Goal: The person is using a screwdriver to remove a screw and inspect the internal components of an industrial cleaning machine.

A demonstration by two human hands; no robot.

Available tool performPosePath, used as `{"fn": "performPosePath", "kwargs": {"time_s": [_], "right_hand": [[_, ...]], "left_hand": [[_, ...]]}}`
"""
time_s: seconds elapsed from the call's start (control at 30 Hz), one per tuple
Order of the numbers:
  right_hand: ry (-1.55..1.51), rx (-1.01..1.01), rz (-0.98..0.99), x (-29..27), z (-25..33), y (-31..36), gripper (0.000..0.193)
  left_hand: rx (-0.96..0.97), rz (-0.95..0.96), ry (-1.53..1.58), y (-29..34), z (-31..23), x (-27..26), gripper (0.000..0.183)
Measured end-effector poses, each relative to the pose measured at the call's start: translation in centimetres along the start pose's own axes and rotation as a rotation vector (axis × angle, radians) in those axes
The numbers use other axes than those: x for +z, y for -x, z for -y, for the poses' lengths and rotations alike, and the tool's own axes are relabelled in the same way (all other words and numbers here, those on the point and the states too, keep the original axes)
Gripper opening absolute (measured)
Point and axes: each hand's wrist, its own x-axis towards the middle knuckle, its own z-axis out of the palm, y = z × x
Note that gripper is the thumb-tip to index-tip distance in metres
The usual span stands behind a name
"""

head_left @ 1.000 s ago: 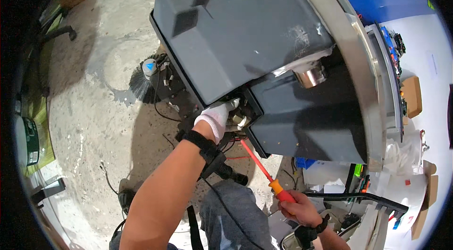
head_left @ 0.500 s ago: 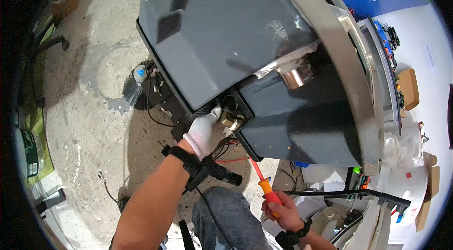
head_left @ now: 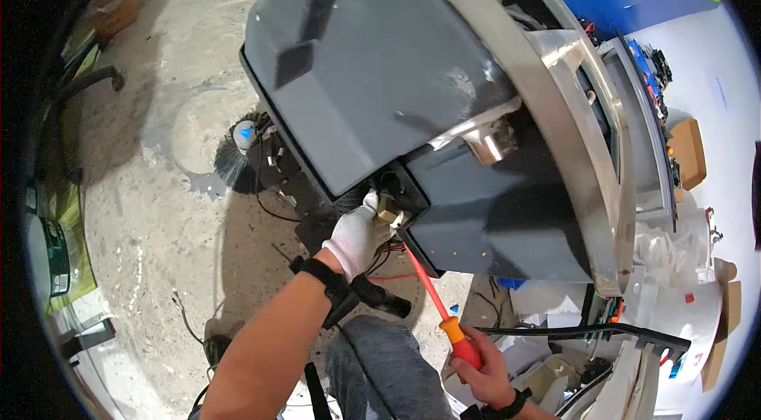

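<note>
On my feed, the right hand (head_left: 483,367) wraps its fingers round the red-shafted screwdriver (head_left: 436,303) — long axis slanting up-left toward the tan fitting (head_left: 386,210) beside the grey housing (head_left: 388,79). The gloved left hand (head_left: 353,238) is nearer that fitting — I can't tell whether its fingers grip.

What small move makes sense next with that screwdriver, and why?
Perhaps ease the screwdriver slightly toward the gloved left hand. The right hand grips its handle, its shaft points up toward the opening in the grey housing, and the left hand is there beside a brownish fitting. I can't tell what the tip touches.
</note>
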Motion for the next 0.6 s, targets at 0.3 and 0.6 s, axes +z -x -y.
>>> {"fn": "performPosePath", "kwargs": {"time_s": [0.3,0.6], "right_hand": [[0.483,-0.351,0.015,-0.8,4.1,1.7,0.051],[0.931,-0.34,-0.111,1.2,12.9,2.4,0.048]], "left_hand": [[-0.046,-0.136,-0.105,0.2,-0.6,0.7,0.026],[0.037,0.027,0.031,-1.2,0.5,-1.5,0.028]]}}
